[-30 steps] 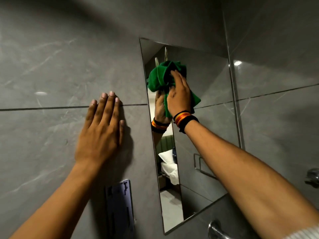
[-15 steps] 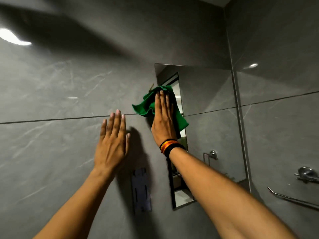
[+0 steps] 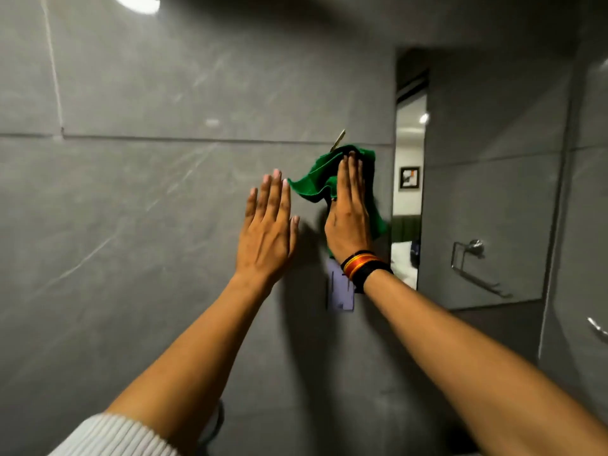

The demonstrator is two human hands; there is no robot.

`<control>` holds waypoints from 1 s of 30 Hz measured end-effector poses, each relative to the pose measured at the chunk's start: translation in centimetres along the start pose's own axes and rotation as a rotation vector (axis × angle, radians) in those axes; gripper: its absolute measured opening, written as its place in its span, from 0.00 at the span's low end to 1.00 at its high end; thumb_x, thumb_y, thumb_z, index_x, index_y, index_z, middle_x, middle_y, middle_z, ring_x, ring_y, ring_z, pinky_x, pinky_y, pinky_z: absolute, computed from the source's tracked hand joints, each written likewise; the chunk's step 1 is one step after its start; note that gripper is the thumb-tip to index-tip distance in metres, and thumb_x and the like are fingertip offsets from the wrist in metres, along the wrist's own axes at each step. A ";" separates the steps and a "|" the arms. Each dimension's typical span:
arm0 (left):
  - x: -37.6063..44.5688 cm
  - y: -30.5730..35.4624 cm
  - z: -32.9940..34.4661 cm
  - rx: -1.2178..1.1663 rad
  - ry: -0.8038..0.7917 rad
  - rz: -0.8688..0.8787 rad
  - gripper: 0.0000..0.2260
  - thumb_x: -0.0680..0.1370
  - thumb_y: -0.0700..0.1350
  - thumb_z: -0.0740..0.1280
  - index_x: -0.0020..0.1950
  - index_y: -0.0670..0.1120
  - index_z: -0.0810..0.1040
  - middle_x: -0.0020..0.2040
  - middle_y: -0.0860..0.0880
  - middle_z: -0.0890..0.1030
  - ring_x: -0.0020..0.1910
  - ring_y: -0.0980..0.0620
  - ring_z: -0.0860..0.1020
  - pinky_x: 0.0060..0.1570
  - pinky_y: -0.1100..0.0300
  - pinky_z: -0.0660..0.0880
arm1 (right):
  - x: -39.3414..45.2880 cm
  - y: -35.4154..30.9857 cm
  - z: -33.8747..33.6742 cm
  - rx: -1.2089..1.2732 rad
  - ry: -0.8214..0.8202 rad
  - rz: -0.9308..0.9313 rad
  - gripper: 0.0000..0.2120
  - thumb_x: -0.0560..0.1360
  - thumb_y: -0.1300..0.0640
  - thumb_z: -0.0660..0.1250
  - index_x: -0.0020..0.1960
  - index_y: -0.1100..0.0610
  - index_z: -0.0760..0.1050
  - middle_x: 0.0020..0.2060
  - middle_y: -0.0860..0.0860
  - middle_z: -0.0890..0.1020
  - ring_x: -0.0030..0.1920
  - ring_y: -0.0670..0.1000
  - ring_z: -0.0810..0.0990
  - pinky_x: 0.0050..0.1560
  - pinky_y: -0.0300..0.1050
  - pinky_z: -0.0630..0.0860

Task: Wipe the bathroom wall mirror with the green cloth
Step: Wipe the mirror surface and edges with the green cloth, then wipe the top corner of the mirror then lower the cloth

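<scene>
The wall mirror [image 3: 487, 199] hangs on the grey tiled wall at the right, reflecting a doorway, a bed and a towel holder. My right hand [image 3: 348, 215], with bands on its wrist, presses the crumpled green cloth [image 3: 316, 179] flat against the wall just left of the mirror's left edge. Its fingers point up and cover most of the cloth. My left hand [image 3: 268, 225] rests flat on the tile further left, fingers together and holding nothing.
A small bluish plate [image 3: 340, 291] sits on the wall under my right wrist. A chrome rail [image 3: 597, 329] shows on the side wall at the right. A ceiling light glares off the tile [image 3: 138, 1] at the top left.
My right hand and the cloth have slid left off the mirror glass onto the tile. The view has swung left and pulled back. My left hand stays flat on the wall.
</scene>
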State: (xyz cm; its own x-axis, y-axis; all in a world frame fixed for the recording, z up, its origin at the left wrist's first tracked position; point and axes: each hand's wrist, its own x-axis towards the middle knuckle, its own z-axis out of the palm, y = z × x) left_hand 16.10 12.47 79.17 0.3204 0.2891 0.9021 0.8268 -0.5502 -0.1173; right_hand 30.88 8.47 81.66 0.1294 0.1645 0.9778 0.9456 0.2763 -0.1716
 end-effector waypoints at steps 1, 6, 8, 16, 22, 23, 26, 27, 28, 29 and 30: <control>-1.7 -0.1 0.5 -0.021 -0.024 -0.008 0.29 0.87 0.50 0.51 0.85 0.38 0.48 0.86 0.39 0.48 0.86 0.41 0.46 0.85 0.45 0.44 | -2.1 -0.1 0.4 0.016 -0.025 0.014 0.36 0.72 0.75 0.55 0.79 0.65 0.52 0.79 0.62 0.55 0.80 0.59 0.51 0.79 0.58 0.53; -16.5 -0.5 4.8 -0.086 -0.276 -0.076 0.29 0.87 0.49 0.51 0.85 0.37 0.51 0.86 0.38 0.51 0.86 0.40 0.49 0.84 0.46 0.44 | -17.4 -0.9 3.5 0.083 -0.281 0.145 0.33 0.74 0.74 0.55 0.78 0.66 0.53 0.79 0.62 0.56 0.80 0.61 0.52 0.79 0.57 0.53; -23.7 -0.5 6.6 -0.118 -0.418 -0.118 0.29 0.87 0.50 0.51 0.85 0.37 0.50 0.86 0.38 0.51 0.86 0.40 0.49 0.84 0.46 0.44 | -24.2 -1.2 4.8 0.107 -0.409 0.206 0.34 0.73 0.74 0.54 0.78 0.66 0.52 0.79 0.62 0.55 0.80 0.60 0.51 0.79 0.57 0.52; -51.3 -0.1 11.1 -0.163 -0.895 -0.275 0.29 0.86 0.49 0.52 0.85 0.37 0.53 0.86 0.38 0.51 0.86 0.41 0.49 0.85 0.45 0.45 | -50.5 -1.8 8.1 0.145 -0.888 0.468 0.38 0.73 0.75 0.55 0.80 0.61 0.48 0.81 0.55 0.50 0.81 0.54 0.45 0.80 0.53 0.52; -63.1 1.3 14.9 -0.212 -1.105 -0.276 0.29 0.86 0.49 0.49 0.85 0.37 0.52 0.86 0.39 0.52 0.86 0.42 0.50 0.85 0.46 0.45 | -65.3 -0.5 8.4 0.153 -1.105 0.620 0.38 0.71 0.77 0.55 0.79 0.65 0.49 0.80 0.60 0.51 0.80 0.57 0.45 0.79 0.60 0.51; -64.1 1.6 15.6 -0.215 -1.110 -0.284 0.29 0.86 0.49 0.48 0.85 0.37 0.52 0.86 0.38 0.51 0.86 0.41 0.49 0.85 0.46 0.46 | -66.7 -0.1 8.4 0.147 -1.134 0.624 0.39 0.71 0.76 0.56 0.79 0.65 0.48 0.80 0.60 0.51 0.80 0.58 0.44 0.79 0.60 0.50; -67.0 2.5 17.2 -0.208 -1.164 -0.301 0.29 0.86 0.50 0.45 0.85 0.37 0.49 0.86 0.39 0.48 0.86 0.42 0.46 0.85 0.46 0.45 | -70.7 0.7 7.9 0.105 -1.203 0.654 0.41 0.71 0.77 0.56 0.80 0.61 0.46 0.80 0.57 0.49 0.80 0.55 0.42 0.79 0.61 0.52; -67.9 2.8 17.5 -0.183 -1.187 -0.288 0.29 0.86 0.50 0.45 0.85 0.38 0.47 0.87 0.39 0.47 0.86 0.43 0.45 0.85 0.46 0.44 | -71.9 0.7 7.8 0.084 -1.222 0.653 0.40 0.72 0.77 0.55 0.80 0.60 0.45 0.81 0.56 0.48 0.79 0.53 0.41 0.79 0.61 0.54; -68.7 3.0 17.7 -0.168 -1.200 -0.285 0.29 0.87 0.51 0.44 0.85 0.38 0.46 0.86 0.39 0.46 0.86 0.43 0.44 0.85 0.46 0.42 | -72.8 0.8 7.8 0.073 -1.236 0.649 0.40 0.73 0.77 0.54 0.80 0.58 0.45 0.81 0.55 0.48 0.79 0.51 0.40 0.78 0.61 0.56; -69.5 3.0 17.9 -0.158 -1.214 -0.288 0.29 0.87 0.51 0.44 0.85 0.38 0.45 0.86 0.39 0.45 0.86 0.43 0.44 0.84 0.47 0.41 | -73.7 0.7 7.9 0.073 -1.252 0.645 0.38 0.75 0.76 0.54 0.80 0.58 0.44 0.81 0.54 0.47 0.79 0.50 0.39 0.78 0.60 0.56; -70.3 3.0 18.1 -0.156 -1.228 -0.294 0.29 0.87 0.51 0.44 0.85 0.38 0.45 0.86 0.39 0.45 0.86 0.43 0.43 0.84 0.47 0.41 | -74.6 0.7 8.1 0.072 -1.268 0.643 0.37 0.76 0.74 0.54 0.80 0.58 0.44 0.81 0.54 0.47 0.79 0.50 0.39 0.79 0.59 0.55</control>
State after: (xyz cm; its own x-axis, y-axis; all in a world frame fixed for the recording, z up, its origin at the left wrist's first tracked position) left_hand 4.44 4.69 7.92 0.4201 0.9018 -0.1008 0.9029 -0.4043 0.1461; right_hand 19.51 4.10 7.65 0.1364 0.9901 -0.0328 0.8035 -0.1300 -0.5809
